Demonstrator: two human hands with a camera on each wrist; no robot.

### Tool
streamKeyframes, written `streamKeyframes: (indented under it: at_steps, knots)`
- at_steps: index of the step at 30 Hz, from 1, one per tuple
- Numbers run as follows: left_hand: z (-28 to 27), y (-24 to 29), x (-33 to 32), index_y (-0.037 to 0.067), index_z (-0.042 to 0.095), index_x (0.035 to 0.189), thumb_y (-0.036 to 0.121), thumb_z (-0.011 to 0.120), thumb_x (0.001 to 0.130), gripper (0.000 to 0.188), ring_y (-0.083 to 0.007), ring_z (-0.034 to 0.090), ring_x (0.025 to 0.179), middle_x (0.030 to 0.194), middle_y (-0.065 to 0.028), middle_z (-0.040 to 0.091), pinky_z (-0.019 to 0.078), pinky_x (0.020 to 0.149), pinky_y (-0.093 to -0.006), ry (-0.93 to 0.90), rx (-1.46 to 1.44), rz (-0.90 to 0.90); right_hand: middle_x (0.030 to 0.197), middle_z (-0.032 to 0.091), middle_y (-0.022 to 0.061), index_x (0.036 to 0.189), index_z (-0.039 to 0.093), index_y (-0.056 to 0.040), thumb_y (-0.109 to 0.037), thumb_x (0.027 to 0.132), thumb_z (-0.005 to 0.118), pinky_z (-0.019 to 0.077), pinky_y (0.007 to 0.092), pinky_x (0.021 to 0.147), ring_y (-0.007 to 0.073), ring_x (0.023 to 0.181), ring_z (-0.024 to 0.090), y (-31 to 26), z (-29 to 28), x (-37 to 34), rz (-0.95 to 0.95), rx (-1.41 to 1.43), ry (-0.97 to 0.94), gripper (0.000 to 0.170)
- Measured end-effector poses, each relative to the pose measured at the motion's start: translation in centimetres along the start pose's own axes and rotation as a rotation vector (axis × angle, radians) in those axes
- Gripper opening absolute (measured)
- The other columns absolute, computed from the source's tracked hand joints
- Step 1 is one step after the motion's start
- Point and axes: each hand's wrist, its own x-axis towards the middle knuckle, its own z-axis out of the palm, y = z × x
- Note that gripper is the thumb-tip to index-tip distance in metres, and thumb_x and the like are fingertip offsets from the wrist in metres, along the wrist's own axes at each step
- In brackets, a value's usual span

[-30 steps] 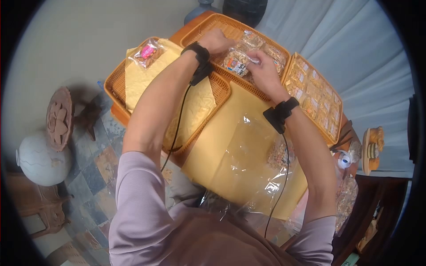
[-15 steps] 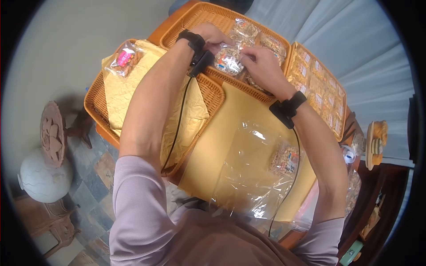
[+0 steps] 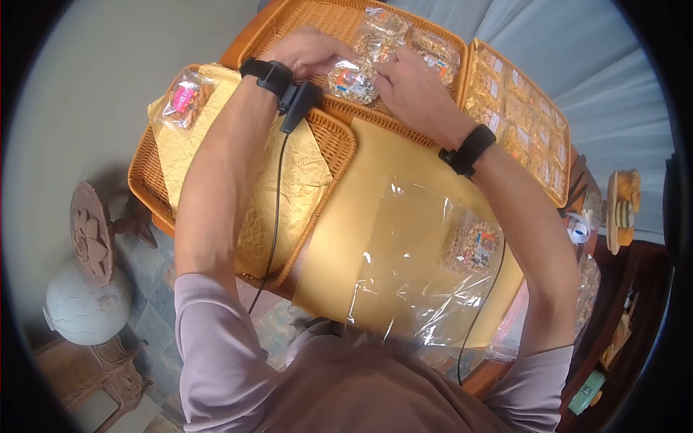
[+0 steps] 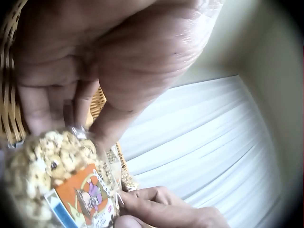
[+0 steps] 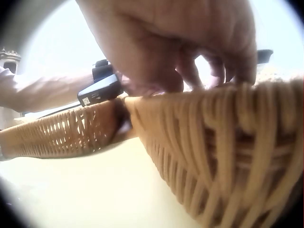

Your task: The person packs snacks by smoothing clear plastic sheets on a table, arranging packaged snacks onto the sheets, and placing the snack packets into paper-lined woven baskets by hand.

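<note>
A clear packet of puffed snack (image 3: 351, 81) with an orange label sits in the far wicker basket (image 3: 285, 25), between my two hands. My left hand (image 3: 307, 52) pinches one edge of it; the left wrist view shows the thumb and fingers at the plastic of the snack packet (image 4: 52, 166). On the opposite side my right hand (image 3: 422, 86) pinches the packet's edge between thumb and forefinger. Beyond lie similar packets (image 3: 437, 54) in the same basket. The right wrist view has my right hand (image 5: 185, 42) over the basket rim (image 5: 204, 99), hiding the packet.
At left, a wicker basket (image 3: 339, 141) lined with crumpled gold paper (image 3: 278, 195) holds a pink-labelled packet (image 3: 184, 101). A basket of gold packets (image 3: 516, 119) stands right. Nearer me, clear plastic (image 3: 404, 245) and a snack packet (image 3: 473, 245) lie on a yellow sheet (image 3: 332, 238).
Both hands and the pinched packet have shifted left within the far basket. The head view has moved too, so the baskets and table appear displaced.
</note>
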Motion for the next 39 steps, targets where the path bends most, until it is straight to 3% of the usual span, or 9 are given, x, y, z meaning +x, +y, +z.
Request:
streamKeyframes:
  at_steps: [5,8,11,14,20,23,25,30,39]
  knots:
    - [0.1,-0.7,0.1,0.000,0.071,0.100,0.010,0.080,0.088,0.018,-0.0069,0.058,0.067,0.081,-0.0006,0.066,0.0488,0.057,-0.0219,-0.087,-0.086,0.043,0.102,0.059,0.0198,0.097,0.070,0.0013,-0.017,0.099,0.058,0.0489,0.0470,0.083,0.0364,0.099,0.058,-0.4,0.2,-0.2,-0.026,-0.009,0.064,0.022]
    - [2.3,-0.9,0.3,-0.001,0.070,0.101,0.007,0.078,0.088,0.017,-0.0118,0.062,0.064,0.079,-0.0021,0.068,0.0533,0.059,-0.0272,0.111,-0.161,0.097,0.106,0.058,0.0269,0.090,0.070,0.0075,-0.014,0.096,0.055,0.0512,0.0535,0.093,0.0425,0.105,0.059,-0.7,0.3,-0.5,-0.045,-0.059,0.016,0.027]
    - [2.7,-0.3,-0.5,-0.004,0.069,0.100,0.008,0.075,0.089,0.017,-0.0167,0.067,0.064,0.076,-0.0064,0.071,0.0565,0.062,-0.0322,0.195,0.067,0.185,0.105,0.058,0.0262,0.093,0.069,0.0073,-0.013,0.096,0.055,0.0484,0.0542,0.097,0.0435,0.104,0.058,-0.5,0.3,-0.5,-0.077,-0.056,0.026,0.025]
    - [2.4,0.3,-2.0,-0.007,0.071,0.102,0.017,0.070,0.092,0.026,-0.0205,0.073,0.075,0.073,-0.0165,0.072,0.0574,0.072,-0.0357,0.303,0.607,0.343,0.108,0.059,0.0254,0.100,0.068,0.0063,-0.014,0.095,0.056,0.0441,0.0541,0.103,0.0430,0.108,0.056,-0.2,-0.5,0.0,-0.088,-0.088,-0.042,0.024]
    - [2.8,-1.4,-1.7,-0.003,0.076,0.089,0.030,0.066,0.096,0.035,-0.0305,0.073,0.075,0.076,-0.0167,0.073,0.0556,0.079,-0.0417,0.298,0.740,0.362,0.134,0.055,0.0262,0.126,0.063,0.0043,-0.027,0.096,0.057,0.0355,0.0542,0.115,0.0411,0.131,0.047,1.2,-0.1,3.7,-0.057,-0.115,0.266,0.044]
    - [2.7,-1.3,-1.8,-0.003,0.076,0.090,0.029,0.066,0.096,0.035,-0.0278,0.071,0.072,0.075,-0.0164,0.073,0.0551,0.075,-0.0404,0.279,0.686,0.366,0.155,0.043,0.0239,0.146,0.048,0.0009,-0.037,0.101,0.050,0.0266,0.0583,0.121,0.0412,0.148,0.034,2.4,0.8,5.6,-0.037,-0.247,0.278,0.059]
    - [2.2,-0.8,-2.2,-0.004,0.075,0.091,0.029,0.067,0.097,0.034,-0.0242,0.069,0.069,0.074,-0.0139,0.072,0.0540,0.072,-0.0382,0.212,0.655,0.351,0.166,0.029,0.0204,0.158,0.029,-0.0023,-0.045,0.105,0.038,0.0162,0.0607,0.125,0.0382,0.156,0.021,2.6,0.8,6.0,0.123,-0.214,-0.114,0.069]
    - [1.2,-0.2,-2.8,-0.004,0.071,0.101,0.025,0.069,0.099,0.029,-0.0087,0.059,0.066,0.077,-0.0026,0.067,0.0467,0.060,-0.0250,-0.008,0.384,0.239,0.171,0.018,0.0172,0.163,0.020,-0.0040,-0.055,0.105,0.030,0.0077,0.0582,0.127,0.0349,0.159,0.012,3.7,2.8,6.1,0.142,-0.266,-0.241,0.078]
    - [1.2,0.3,-2.0,-0.001,0.071,0.102,0.008,0.076,0.090,0.015,-0.0090,0.063,0.067,0.085,-0.0065,0.073,0.0526,0.058,-0.0242,-0.048,0.116,0.082,0.174,0.008,0.0113,0.166,0.014,-0.0098,-0.062,0.104,0.028,0.0027,0.0555,0.128,0.0323,0.161,0.004,5.3,4.3,8.0,0.186,-0.210,-0.287,0.083]
